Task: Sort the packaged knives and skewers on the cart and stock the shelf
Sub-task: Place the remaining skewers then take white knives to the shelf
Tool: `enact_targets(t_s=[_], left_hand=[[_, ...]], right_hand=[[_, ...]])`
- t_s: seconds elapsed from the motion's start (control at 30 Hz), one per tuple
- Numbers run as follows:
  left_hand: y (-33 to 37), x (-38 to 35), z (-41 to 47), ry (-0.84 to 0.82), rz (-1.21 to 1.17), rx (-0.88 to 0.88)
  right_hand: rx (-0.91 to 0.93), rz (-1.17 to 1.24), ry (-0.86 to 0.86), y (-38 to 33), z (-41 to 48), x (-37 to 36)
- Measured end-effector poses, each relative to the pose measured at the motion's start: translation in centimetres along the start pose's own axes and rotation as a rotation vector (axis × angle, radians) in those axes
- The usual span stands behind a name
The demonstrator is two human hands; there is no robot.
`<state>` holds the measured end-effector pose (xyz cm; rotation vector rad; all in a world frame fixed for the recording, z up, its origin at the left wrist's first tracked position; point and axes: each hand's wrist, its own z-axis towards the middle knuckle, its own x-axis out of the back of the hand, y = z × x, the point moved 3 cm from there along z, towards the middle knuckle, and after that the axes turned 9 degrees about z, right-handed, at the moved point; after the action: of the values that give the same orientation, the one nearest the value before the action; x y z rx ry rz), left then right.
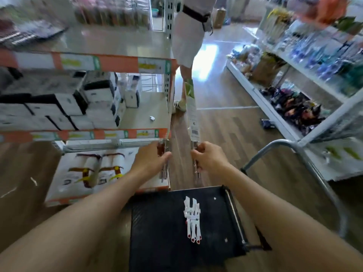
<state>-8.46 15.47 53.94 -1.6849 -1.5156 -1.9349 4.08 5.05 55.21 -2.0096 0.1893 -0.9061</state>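
My right hand [208,157] grips the handle end of a long packaged knife [191,108], whose green-and-white card points up and away from me. My left hand [152,160] grips a second packaged knife [165,152] by its brown-and-metal handle, seen nearly edge-on beside the shelf's corner. Both hands are raised above the far end of the black cart deck [157,222]. A small bundle of white packaged knives with red tips [192,220] lies on the deck. The shelf [117,63] with orange price rails stands to my left.
A person in white [186,36] stands in the aisle just beyond the knives. The cart's metal handle [306,158] curves up on the right. Another white shelf rack [290,61] full of goods lines the right side. Boxed goods [59,107] fill the left shelf.
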Motion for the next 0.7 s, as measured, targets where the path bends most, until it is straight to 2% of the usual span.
enact_targets(t_s=[0.1, 0.2, 0.43, 0.7], left_hand=[[1.0, 3.1, -2.4, -0.014, 0.007, -0.004], [1.5, 5.7, -3.7, 0.039, 0.019, 0.001], [2.6, 11.3, -4.6, 0.164, 0.055, 0.031], [1.0, 15.7, -4.8, 0.248, 0.1, 0.105]], right_hand=[[0.05, 0.04, -0.022, -3.7, -2.0, 1.2], [0.083, 0.02, -0.031, -6.4, -3.4, 1.7], [0.147, -0.046, -0.024, -9.9, -4.4, 2.7], [0.197, -0.096, -0.051, -13.8, -3.8, 1.5]])
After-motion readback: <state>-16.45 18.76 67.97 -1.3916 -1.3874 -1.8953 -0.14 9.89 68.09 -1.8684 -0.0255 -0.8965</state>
